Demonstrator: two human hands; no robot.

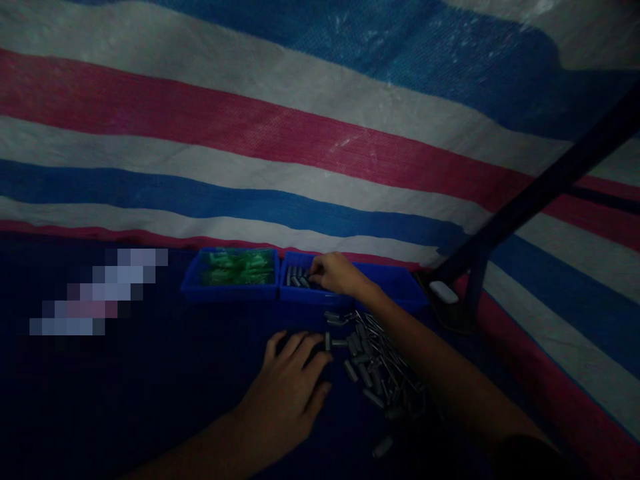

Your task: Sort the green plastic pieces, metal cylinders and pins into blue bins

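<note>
My right hand (334, 272) reaches into a blue bin (395, 283) at the back of the dark table, fingers curled over small grey metal pieces (297, 275) lying in it. Whether it grips one is hidden. My left hand (290, 390) lies flat on the dark blue table top with fingers spread, just left of a loose heap of small grey metal sleeves and thin pins (373, 363). It holds nothing.
A second blue bin (190, 283) with green plastic parts (239, 267) stands left of the first. A striped red, white and blue tarp (300, 133) hangs behind the table. A dark metal bar (545, 193) slants down at the right to a bracket.
</note>
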